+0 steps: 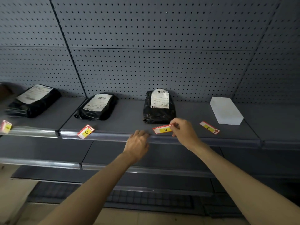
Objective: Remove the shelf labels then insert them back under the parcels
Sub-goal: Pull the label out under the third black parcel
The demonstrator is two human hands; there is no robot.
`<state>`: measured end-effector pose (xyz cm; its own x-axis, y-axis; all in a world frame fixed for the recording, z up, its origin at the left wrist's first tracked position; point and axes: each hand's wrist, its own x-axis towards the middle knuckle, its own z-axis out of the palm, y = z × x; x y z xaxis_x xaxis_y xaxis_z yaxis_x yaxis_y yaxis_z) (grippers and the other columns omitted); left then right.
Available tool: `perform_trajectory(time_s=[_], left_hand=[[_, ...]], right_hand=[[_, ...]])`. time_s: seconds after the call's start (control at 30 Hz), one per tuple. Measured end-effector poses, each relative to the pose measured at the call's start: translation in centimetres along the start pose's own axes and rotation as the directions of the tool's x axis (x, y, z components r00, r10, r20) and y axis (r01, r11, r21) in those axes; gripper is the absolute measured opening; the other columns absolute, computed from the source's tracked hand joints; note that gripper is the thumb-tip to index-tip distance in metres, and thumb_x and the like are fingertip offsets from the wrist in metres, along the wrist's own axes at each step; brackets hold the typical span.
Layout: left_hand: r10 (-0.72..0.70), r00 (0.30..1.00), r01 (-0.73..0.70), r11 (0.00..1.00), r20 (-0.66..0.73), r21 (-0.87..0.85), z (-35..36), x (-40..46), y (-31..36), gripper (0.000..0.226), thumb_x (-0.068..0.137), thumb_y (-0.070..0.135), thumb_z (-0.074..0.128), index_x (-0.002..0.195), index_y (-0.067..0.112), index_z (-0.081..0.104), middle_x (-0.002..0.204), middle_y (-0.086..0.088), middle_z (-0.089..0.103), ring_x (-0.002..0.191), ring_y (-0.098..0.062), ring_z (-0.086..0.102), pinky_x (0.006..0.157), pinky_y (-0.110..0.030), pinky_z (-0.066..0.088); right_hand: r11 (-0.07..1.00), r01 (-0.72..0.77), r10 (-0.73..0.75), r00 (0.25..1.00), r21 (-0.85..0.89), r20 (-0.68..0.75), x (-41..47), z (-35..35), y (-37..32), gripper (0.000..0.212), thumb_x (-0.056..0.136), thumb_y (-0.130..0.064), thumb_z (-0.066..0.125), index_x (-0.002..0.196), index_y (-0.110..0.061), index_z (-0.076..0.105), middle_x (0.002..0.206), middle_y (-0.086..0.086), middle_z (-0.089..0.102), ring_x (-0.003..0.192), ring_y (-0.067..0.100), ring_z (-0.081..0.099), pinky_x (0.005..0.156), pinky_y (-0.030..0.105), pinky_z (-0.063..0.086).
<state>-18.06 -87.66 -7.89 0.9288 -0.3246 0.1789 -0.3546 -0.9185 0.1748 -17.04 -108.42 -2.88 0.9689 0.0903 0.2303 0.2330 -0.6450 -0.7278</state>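
Observation:
On a grey shelf (126, 117) lie three black parcels (34, 100) (97, 106) (159, 106) and a white box (226, 110). Red, white and yellow labels lie in front of them. The label marked D (162, 129) is pinched at its right end by my right hand (184, 130), just in front of the third black parcel. The label marked C (85, 131) lies at the shelf edge below the second parcel. The label marked E (209, 127) lies left of the white box. A further label (5, 126) sits at far left. My left hand (138, 142) rests fingers down on the clear label rail (105, 136).
A grey pegboard wall (154, 46) backs the shelf. Lower grey shelves (113, 153) run below, each with a clear front rail. A pale floor (19, 200) shows at the bottom left.

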Motion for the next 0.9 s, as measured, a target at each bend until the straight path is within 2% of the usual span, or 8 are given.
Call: perform_trajectory(time_s=[0.13,0.23,0.3,0.43,0.57,0.63,0.73,0.9], left_hand=[[0.011,0.999,-0.009,0.999,-0.053,0.042,0.9,-0.4,0.3,0.042,0.089,0.018,0.050,0.131,0.014,0.051,0.131,-0.004,0.052,0.118,-0.023,0.046,0.101,-0.036,0.042],[0.010,0.998,-0.007,0.998,-0.062,0.059,1.1,-0.5,0.3,0.034,0.091,0.019,0.048,0.123,0.010,0.056,0.129,-0.007,0.050,0.114,-0.024,0.047,0.098,-0.036,0.044],[0.012,0.998,-0.008,0.997,-0.057,0.072,1.3,-0.7,0.3,0.032,0.092,0.021,0.047,0.120,0.009,0.057,0.129,-0.008,0.048,0.112,-0.024,0.048,0.096,-0.036,0.045],[0.014,0.997,-0.014,1.000,-0.081,-0.004,1.2,-0.7,0.3,0.044,0.088,0.018,0.051,0.131,0.014,0.049,0.129,-0.006,0.050,0.114,-0.024,0.049,0.096,-0.036,0.044],[0.023,1.000,-0.023,1.000,0.004,0.007,1.6,-1.2,0.3,0.039,0.090,0.020,0.047,0.128,0.010,0.051,0.135,-0.009,0.048,0.120,-0.024,0.046,0.102,-0.037,0.042],[0.016,0.999,-0.018,0.999,0.036,0.032,2.2,-1.8,0.3,0.039,0.092,0.023,0.046,0.128,0.010,0.051,0.139,-0.009,0.043,0.123,-0.024,0.044,0.104,-0.037,0.041],[-0.008,1.000,0.008,1.000,-0.027,0.024,2.4,-2.1,0.0,0.045,0.090,0.022,0.049,0.133,0.011,0.045,0.138,-0.007,0.044,0.121,-0.024,0.044,0.101,-0.037,0.043],[-0.005,0.995,0.006,1.000,-0.101,0.014,1.8,-1.9,0.1,0.047,0.087,0.016,0.049,0.134,0.013,0.044,0.131,-0.005,0.049,0.115,-0.025,0.048,0.096,-0.039,0.046]], right_hand=[[0.999,0.007,-0.007,1.000,-0.032,0.002,-0.3,0.4,0.4,0.010,0.094,-0.007,0.054,0.089,-0.005,0.063,0.086,0.007,0.062,0.065,0.016,0.062,0.056,0.017,0.048],[0.999,0.009,-0.010,1.000,-0.040,-0.007,-0.4,0.8,0.6,0.010,0.094,-0.007,0.054,0.089,-0.006,0.063,0.089,0.008,0.062,0.068,0.015,0.062,0.058,0.020,0.050],[0.999,0.018,-0.018,1.000,-0.050,-0.007,-0.4,1.0,0.7,0.009,0.094,-0.007,0.055,0.089,-0.005,0.063,0.091,0.009,0.062,0.071,0.016,0.061,0.063,0.027,0.054],[0.997,0.038,-0.038,0.999,-0.066,0.003,-0.2,1.3,0.7,0.009,0.094,-0.007,0.055,0.089,-0.005,0.062,0.091,0.009,0.062,0.077,0.020,0.062,0.068,0.034,0.056],[0.995,0.058,-0.057,0.998,-0.081,0.013,0.1,1.8,0.7,0.011,0.094,-0.007,0.054,0.087,-0.007,0.062,0.090,0.007,0.060,0.077,0.020,0.061,0.067,0.033,0.055],[0.992,0.061,-0.059,0.998,-0.106,0.021,0.2,2.1,0.9,0.012,0.094,-0.007,0.053,0.086,-0.008,0.061,0.089,0.006,0.058,0.077,0.021,0.061,0.068,0.036,0.056],[0.992,0.061,-0.058,0.998,-0.115,0.026,0.3,2.5,1.0,0.011,0.094,-0.007,0.053,0.086,-0.007,0.062,0.088,0.007,0.058,0.075,0.022,0.061,0.069,0.045,0.056],[0.992,0.070,-0.069,0.998,-0.107,0.014,0.5,3.0,1.1,0.012,0.093,-0.007,0.053,0.084,-0.010,0.061,0.086,0.005,0.058,0.072,0.020,0.060,0.068,0.046,0.056]])
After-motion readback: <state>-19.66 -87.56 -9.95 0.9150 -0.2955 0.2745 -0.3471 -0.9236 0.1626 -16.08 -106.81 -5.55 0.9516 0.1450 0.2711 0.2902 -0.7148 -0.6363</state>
